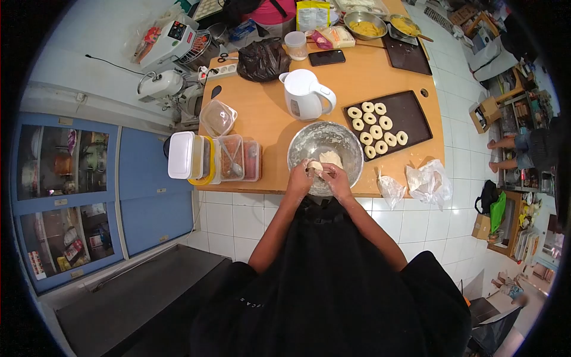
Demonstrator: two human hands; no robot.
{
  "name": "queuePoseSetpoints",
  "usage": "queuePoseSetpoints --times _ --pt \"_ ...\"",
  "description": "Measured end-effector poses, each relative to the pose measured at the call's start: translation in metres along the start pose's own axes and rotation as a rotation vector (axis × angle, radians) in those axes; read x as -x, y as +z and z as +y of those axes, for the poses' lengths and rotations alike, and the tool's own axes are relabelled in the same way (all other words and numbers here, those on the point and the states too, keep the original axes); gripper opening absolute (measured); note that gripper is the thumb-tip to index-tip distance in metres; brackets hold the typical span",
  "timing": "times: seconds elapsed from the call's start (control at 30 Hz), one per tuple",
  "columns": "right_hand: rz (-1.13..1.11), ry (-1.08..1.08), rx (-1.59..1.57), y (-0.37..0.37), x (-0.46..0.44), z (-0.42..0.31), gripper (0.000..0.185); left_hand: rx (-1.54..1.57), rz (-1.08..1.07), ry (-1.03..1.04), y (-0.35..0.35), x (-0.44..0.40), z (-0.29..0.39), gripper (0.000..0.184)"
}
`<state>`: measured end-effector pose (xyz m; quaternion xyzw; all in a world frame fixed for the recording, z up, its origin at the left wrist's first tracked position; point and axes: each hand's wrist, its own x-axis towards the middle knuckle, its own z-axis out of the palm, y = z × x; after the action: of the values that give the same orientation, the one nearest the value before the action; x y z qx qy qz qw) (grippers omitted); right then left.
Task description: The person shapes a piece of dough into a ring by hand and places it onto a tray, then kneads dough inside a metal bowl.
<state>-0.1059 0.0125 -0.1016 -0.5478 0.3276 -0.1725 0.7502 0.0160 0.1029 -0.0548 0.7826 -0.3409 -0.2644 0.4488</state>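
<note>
My left hand (301, 177) and my right hand (338, 181) meet over the near side of a metal mixing bowl (303, 140). Pinched between the fingers of both is a small piece of dough (315, 167); its exact shape is partly hidden. A larger lump of dough (331, 158) lies in the bowl, whose inner wall is smeared with flour. To the right, a dark baking tray (410, 113) carries several ring-shaped doughs (375, 131). Just beyond the bowl stands a white electric kettle (306, 95).
Plastic containers (231, 156) crowd the table's left edge. Two plastic bags (429, 183) lie at the front right. Farther back are a phone (327, 57), a black plastic bag (262, 59), a clear jar (296, 45) and pans of yellow food (365, 27). A stand mixer (162, 84) stands left.
</note>
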Motion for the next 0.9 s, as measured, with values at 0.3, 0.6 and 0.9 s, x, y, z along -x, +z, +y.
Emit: queuePoseSetpoints --times 0.3,0.6,0.9 --pt "0.122 -0.064 -0.013 0.012 0.003 -0.019 0.029 -0.016 -0.028 -0.013 0.000 0.001 0.001 0.025" --pt "0.091 -0.061 -0.019 0.009 0.005 -0.026 0.023 -0.023 -0.015 -0.054 0.001 0.005 0.000 0.022" --pt "0.053 -0.035 -0.029 0.005 0.000 -0.020 0.026 -0.028 -0.019 -0.081 0.003 0.002 -0.007 0.022"
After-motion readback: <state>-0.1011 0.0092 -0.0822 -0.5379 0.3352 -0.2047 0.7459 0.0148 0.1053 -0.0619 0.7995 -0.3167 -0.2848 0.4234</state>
